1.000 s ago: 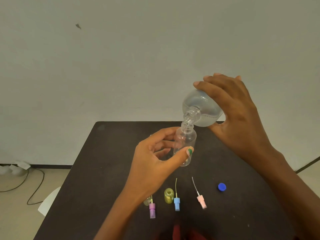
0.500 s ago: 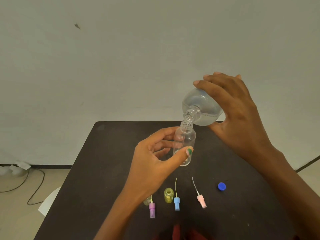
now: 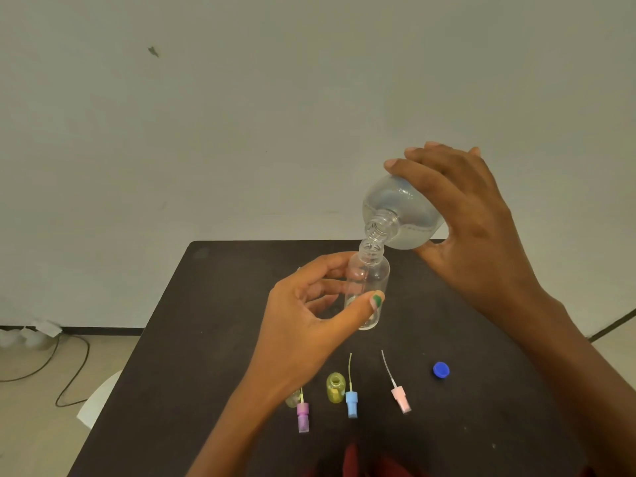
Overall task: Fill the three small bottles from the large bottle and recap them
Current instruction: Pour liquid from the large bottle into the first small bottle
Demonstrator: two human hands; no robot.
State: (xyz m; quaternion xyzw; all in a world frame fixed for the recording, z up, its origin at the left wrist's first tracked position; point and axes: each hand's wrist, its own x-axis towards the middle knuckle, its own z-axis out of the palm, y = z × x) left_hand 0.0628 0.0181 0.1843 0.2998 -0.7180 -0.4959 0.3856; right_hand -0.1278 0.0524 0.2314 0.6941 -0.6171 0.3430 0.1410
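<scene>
Clear plastic fills the middle of our view: we hold a small clear bottle (image 3: 368, 290) upright above the dark table (image 3: 192, 339), our left hand (image 3: 309, 325) curled round it, the thumb with its green-painted nail across the near side and the fingers wrapped behind. Our right hand (image 3: 478, 228) grips the large bottle (image 3: 399, 215) from above, fingers spread over its rounded body and the thumb beneath, and has it tipped steeply so its threaded neck points down and meets the open mouth of the small bottle. Clear liquid lies in the lower part of the large bottle; how much has gathered in the small one we cannot tell. On the table nearer to us stands a small yellow bottle (image 3: 335, 387), uncapped, and just to its left another small bottle (image 3: 292, 399) shows only partly from behind our left forearm. Three spray caps lie flat with their thin tubes pointing away from us: a purple one (image 3: 303, 416) on the left, a blue one (image 3: 351, 404) beside the yellow bottle, a pink one (image 3: 401, 399) further right. A blue screw cap (image 3: 441, 369) sits apart on the right. Off the table, a cable (image 3: 65, 370) trails over the pale floor (image 3: 34, 425) by the wall (image 3: 241, 115).
</scene>
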